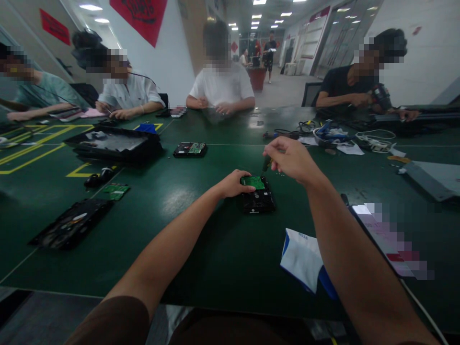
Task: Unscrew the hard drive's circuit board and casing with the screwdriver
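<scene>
A black hard drive (259,203) with a green circuit board (253,182) on its upper face lies on the green table in front of me. My left hand (235,184) grips its left side, with the thumb over the board's edge and the fingers at the far side. Just above the drive's far right corner, my right hand (285,158) is closed around a screwdriver (266,164) that points downward. Whether its tip touches the drive I cannot tell. Several tiny screws (280,174) lie beside the drive.
Another hard drive (190,149) lies farther back. At left are a black casing (74,223), a loose circuit board (115,191) and a black tray (115,143). A white-and-blue packet (302,258) and a phone (384,235) lie at right, cables (330,132) beyond. Several people sit across.
</scene>
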The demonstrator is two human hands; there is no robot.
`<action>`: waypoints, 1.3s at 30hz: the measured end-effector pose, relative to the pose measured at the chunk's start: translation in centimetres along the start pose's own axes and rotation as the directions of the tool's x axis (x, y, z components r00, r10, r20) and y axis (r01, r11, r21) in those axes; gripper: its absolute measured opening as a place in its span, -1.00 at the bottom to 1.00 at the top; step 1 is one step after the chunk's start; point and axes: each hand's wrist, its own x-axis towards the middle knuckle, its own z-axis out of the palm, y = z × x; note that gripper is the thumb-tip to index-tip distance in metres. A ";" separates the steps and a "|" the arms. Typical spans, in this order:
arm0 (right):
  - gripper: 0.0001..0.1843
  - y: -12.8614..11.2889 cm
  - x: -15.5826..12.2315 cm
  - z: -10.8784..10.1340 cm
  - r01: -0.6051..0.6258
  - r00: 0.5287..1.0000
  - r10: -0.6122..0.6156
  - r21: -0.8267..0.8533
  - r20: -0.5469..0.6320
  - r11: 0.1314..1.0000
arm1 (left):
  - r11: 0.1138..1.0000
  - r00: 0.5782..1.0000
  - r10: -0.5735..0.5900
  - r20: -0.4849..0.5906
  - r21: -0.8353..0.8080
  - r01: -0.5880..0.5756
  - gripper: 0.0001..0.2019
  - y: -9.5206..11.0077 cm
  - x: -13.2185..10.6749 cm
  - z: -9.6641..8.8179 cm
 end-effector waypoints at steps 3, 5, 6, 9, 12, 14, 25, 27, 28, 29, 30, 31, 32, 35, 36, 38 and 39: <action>-0.69 0.2 0.1 0.2 0.011 0.998 -0.015 0.078 0.053 0.997 | 1.000 1.000 0.004 0.004 0.011 -0.004 -0.25 0.1 0.0 0.0; -0.71 0.4 0.2 0.2 0.034 0.998 -0.038 0.061 0.050 0.998 | 1.000 1.000 0.006 0.001 0.009 -0.006 -0.25 0.1 -0.1 0.0; -0.73 0.4 0.3 0.1 0.047 0.998 -0.048 0.025 0.040 0.999 | 1.000 1.000 0.005 0.000 0.007 -0.005 -0.25 0.1 -0.1 0.0; -0.80 0.5 0.3 -0.2 0.049 0.999 -0.051 -0.095 -0.015 0.994 | 1.000 1.000 -0.008 -0.001 -0.005 0.008 -0.25 0.2 -0.1 0.0; -0.81 0.4 0.2 -0.3 0.021 0.998 -0.027 -0.112 -0.054 0.993 | 1.000 1.000 -0.008 0.006 -0.017 0.008 -0.24 0.1 -0.1 0.0; -0.79 0.3 0.1 -0.2 0.017 0.999 -0.020 -0.067 -0.038 0.998 | 1.000 1.000 -0.003 0.005 -0.010 0.003 -0.24 0.0 0.0 0.0; -0.77 0.6 0.3 -0.1 0.039 0.999 -0.039 -0.042 -0.005 0.998 | 0.999 1.000 -0.007 -0.018 -0.034 0.006 -0.25 -0.4 0.2 0.4; -0.80 0.6 0.2 -0.3 0.013 0.999 -0.016 -0.078 -0.035 0.997 | 0.999 1.000 -0.003 -0.017 -0.033 0.002 -0.26 -0.3 0.2 0.4; -0.81 0.5 0.2 -0.3 0.005 0.999 -0.008 -0.081 -0.041 0.997 | 1.000 1.000 0.002 -0.016 -0.029 -0.002 -0.26 -0.3 0.2 0.4; -0.81 0.5 0.1 -0.4 0.006 0.999 -0.009 -0.078 -0.039 0.997 | 1.000 1.000 0.007 -0.017 -0.024 -0.007 -0.26 -0.3 0.2 0.4; -0.80 0.5 0.1 -0.4 0.016 0.999 -0.018 -0.068 -0.029 0.998 | 1.000 1.000 0.012 -0.020 -0.017 -0.013 -0.26 -0.3 0.2 0.4; -0.78 0.5 0.1 -0.4 0.026 1.000 -0.027 -0.055 -0.015 0.998 | 1.000 1.000 0.018 -0.024 -0.011 -0.018 -0.26 -0.3 0.2 0.4; -0.76 0.5 0.1 -0.3 0.035 0.999 -0.035 -0.038 0.002 0.999 | 1.000 0.999 0.023 -0.028 -0.007 -0.023 -0.26 -0.3 0.2 0.4; -0.71 0.7 0.2 -0.2 0.031 0.999 -0.032 0.022 0.045 0.999 | 1.000 0.999 0.029 -0.032 -0.007 -0.029 -0.26 -0.4 0.3 0.5; -0.70 0.8 0.3 -0.2 0.028 0.998 -0.030 0.042 0.055 0.999 | 1.000 0.999 0.024 -0.026 -0.012 -0.024 -0.25 -0.4 0.3 0.5; -0.69 1.0 0.3 -0.2 0.031 0.997 -0.036 0.068 0.071 0.997 | 1.000 1.000 0.013 -0.015 -0.019 -0.013 -0.24 -0.4 0.3 0.5; -0.70 1.0 0.3 -0.2 0.037 0.996 -0.042 0.064 0.073 0.997 | 1.000 1.000 0.008 -0.010 -0.022 -0.009 -0.24 -0.3 0.3 0.5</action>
